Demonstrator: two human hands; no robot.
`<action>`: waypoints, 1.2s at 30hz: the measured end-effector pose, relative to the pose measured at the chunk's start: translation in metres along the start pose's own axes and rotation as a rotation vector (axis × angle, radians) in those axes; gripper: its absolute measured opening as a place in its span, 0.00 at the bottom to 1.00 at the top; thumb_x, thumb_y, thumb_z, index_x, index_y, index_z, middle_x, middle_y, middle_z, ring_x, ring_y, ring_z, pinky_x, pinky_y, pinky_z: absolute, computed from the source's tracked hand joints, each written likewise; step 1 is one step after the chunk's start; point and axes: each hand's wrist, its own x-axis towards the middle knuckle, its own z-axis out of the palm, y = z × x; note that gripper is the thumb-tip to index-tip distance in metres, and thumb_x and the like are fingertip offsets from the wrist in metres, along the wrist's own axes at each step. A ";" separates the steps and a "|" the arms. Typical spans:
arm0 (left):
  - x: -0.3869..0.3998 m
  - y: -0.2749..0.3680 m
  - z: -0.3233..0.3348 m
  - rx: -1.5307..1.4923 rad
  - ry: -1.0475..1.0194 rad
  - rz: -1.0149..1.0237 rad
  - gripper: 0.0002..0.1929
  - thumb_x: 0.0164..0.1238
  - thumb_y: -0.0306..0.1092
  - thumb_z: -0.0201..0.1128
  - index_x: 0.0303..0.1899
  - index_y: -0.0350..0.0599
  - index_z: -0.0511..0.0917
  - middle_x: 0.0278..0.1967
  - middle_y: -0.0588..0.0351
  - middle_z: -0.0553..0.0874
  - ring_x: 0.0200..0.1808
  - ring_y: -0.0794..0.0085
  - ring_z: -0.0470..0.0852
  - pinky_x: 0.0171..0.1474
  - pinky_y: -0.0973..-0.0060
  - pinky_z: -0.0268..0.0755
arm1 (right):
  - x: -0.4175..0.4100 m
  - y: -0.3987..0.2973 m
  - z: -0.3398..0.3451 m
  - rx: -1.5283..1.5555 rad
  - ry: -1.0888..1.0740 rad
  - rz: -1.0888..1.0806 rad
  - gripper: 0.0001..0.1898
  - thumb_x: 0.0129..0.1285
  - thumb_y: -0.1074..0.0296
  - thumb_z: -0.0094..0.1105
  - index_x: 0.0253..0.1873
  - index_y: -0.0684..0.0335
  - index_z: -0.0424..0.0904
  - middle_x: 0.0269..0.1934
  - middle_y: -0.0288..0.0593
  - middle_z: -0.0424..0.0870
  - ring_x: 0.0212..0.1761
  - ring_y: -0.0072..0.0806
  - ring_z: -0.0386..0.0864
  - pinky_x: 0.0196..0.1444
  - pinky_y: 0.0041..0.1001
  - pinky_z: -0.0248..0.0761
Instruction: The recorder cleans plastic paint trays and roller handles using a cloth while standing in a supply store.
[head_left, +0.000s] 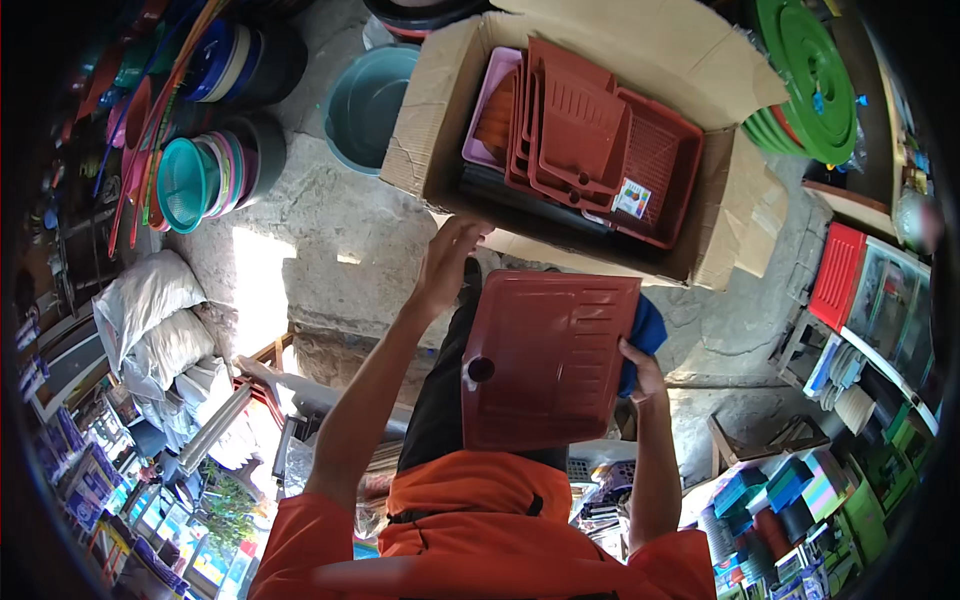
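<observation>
A red-brown plastic dustpan (551, 352) is in my right hand (643, 369), gripped at its right edge, together with a blue cloth (646, 330) that shows behind it. My left hand (450, 259) is by the near left edge of an open cardboard box (435, 120); whether it touches the box or holds anything I cannot tell. Inside the box several red-brown dustpans (581, 124) lean stacked beside a red perforated basket (660, 165). A pink plastic tray (495, 82) and a brown-orange item (496, 120) are at the box's left side.
Left of the box stands a grey-green basin (367, 105). Stacked colanders (184, 184) and white sacks (150, 315) are farther left. Green lids (806, 82) are at the upper right, with a glass-fronted case (889, 300) below them. Other goods line both sides.
</observation>
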 end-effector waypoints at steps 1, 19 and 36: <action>0.007 -0.024 0.002 0.156 0.033 -0.117 0.13 0.78 0.36 0.57 0.52 0.37 0.81 0.42 0.57 0.84 0.49 0.68 0.82 0.57 0.68 0.72 | 0.004 -0.003 -0.006 -0.018 0.030 -0.024 0.26 0.66 0.70 0.69 0.67 0.67 0.74 0.58 0.50 0.85 0.56 0.37 0.86 0.57 0.37 0.83; 0.187 -0.399 -0.027 0.880 -0.580 0.028 0.22 0.73 0.42 0.53 0.65 0.59 0.78 0.60 0.45 0.84 0.61 0.48 0.83 0.61 0.52 0.76 | 0.137 0.012 -0.060 -0.059 0.226 -0.090 0.29 0.67 0.70 0.67 0.71 0.67 0.69 0.62 0.50 0.82 0.61 0.40 0.82 0.64 0.40 0.77; 0.236 -0.484 -0.070 1.328 -0.799 -0.279 0.24 0.73 0.43 0.54 0.69 0.64 0.74 0.62 0.46 0.83 0.62 0.49 0.83 0.62 0.49 0.75 | 0.093 0.053 -0.146 0.151 0.297 -0.292 0.32 0.63 0.78 0.69 0.70 0.67 0.68 0.53 0.48 0.84 0.49 0.37 0.87 0.52 0.36 0.86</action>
